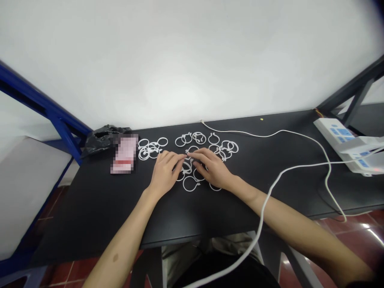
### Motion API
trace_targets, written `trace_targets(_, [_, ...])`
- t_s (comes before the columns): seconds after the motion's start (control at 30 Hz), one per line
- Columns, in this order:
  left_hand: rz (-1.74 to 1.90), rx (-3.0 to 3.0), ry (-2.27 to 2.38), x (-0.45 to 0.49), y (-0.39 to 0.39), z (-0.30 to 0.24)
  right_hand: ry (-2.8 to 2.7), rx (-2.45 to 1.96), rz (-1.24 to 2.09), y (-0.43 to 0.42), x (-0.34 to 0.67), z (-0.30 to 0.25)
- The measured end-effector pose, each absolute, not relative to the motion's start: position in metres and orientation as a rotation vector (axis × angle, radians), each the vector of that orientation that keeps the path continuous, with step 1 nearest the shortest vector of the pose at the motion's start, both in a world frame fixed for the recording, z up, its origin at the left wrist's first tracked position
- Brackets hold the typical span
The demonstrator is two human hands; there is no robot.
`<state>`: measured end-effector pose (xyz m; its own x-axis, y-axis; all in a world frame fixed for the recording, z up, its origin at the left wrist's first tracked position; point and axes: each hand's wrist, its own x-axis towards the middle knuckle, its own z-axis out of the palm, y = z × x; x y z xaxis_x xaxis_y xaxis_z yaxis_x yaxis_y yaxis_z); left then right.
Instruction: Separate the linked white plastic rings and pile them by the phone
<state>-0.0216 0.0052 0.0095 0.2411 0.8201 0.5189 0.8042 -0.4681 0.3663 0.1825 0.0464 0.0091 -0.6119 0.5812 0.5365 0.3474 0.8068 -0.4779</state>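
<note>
Several thin white plastic rings, each with a small clasp at its gap, lie loose on a black tabletop (120, 212). My left hand (166, 170) and my right hand (214, 168) meet over the middle of them. Both hands have their fingers pinched, and the fingertips nearly touch. A white ring (187, 167) shows just under the fingertips, gripped between the two hands; the fingers partly cover it. One open ring (190, 184) lies in front of the hands. More rings are partly hidden beneath my right hand.
A group of white rings (149, 150) lies at the left, others (228, 147) at the right. Further left are a blurred pink packet (124, 154) and a black plastic bag (103, 138). A white cable (282, 172) crosses my right forearm towards a white power strip (345, 140).
</note>
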Motion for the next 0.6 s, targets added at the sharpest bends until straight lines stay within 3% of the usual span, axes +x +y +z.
trace_targets(0.6, [1.016, 2.365, 1.515, -0.0183, 0.001, 0.0149, -2.163, -0.653, 0.62, 0.0471, 0.184, 0.0095])
